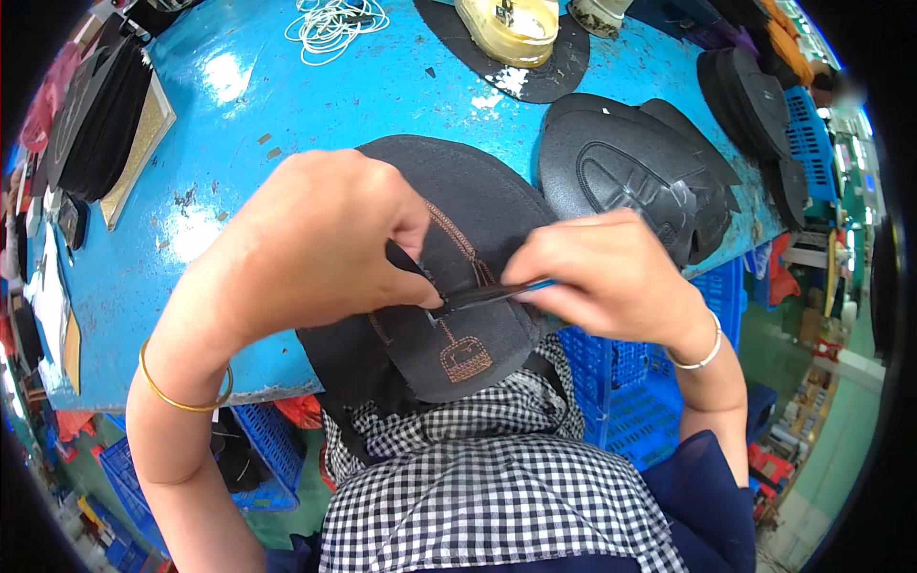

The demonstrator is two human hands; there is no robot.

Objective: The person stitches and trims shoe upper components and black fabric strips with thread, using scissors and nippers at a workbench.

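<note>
One dark fabric piece (pixel 458 286) with brown stitching lies at the near edge of the blue table (pixel 239 115), overhanging toward the person's checked apron (pixel 478 477). The left hand (pixel 315 244) presses on it, fingers pinched together on the cloth; the right hand (pixel 602 277) pinches one slim dark tool (pixel 487 296) whose tip meets the left fingertips. Each wrist carries one bangle. Behind lie a pile of several black moulded pieces (pixel 630 177), one coil of white cord (pixel 334 24) and one yellowish shoe sole (pixel 511 29). Blue crates (pixel 630 382) stand below the table. The tool's kind is hard to make out.
</note>
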